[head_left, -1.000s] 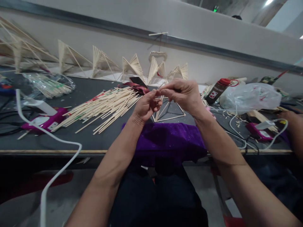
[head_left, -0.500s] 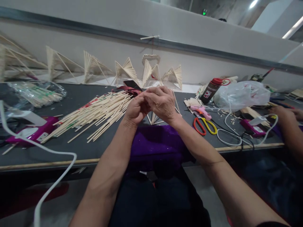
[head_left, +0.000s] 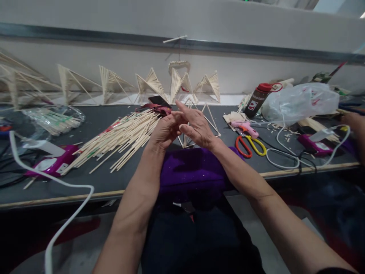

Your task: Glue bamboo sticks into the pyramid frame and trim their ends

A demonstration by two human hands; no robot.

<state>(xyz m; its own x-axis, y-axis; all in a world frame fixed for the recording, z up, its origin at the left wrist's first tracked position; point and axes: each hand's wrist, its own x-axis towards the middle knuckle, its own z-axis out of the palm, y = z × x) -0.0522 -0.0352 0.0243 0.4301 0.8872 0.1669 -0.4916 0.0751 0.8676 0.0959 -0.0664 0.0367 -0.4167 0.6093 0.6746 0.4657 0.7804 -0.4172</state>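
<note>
My left hand (head_left: 167,131) is above the near edge of the table with its fingers curled. Whatever those fingers hold, if anything, is too small or hidden to make out. Close against it, my right hand (head_left: 198,127) is open, fingers stretched out and thumb apart, its fingertips meeting the left hand's fingers. Behind and under the hands stands a small frame of thin wooden sticks (head_left: 211,121), partly covered by my right hand. A loose pile of wooden sticks (head_left: 128,135) lies to the left of my left hand. A purple cloth (head_left: 194,167) is below both hands.
Several twisted stick models (head_left: 152,84) line the wall. Right of my hands are scissors (head_left: 251,146), a pink glue gun (head_left: 243,127), a bottle (head_left: 256,101) and a plastic bag (head_left: 303,102). Power strips (head_left: 54,161) with white cables lie about. Another person's hand (head_left: 355,127) shows far right.
My right hand's fingers have straightened and its thumb has lifted apart. My left hand stays curled beside it. The view has tilted down a little, and the other person's hand has moved toward the right edge.
</note>
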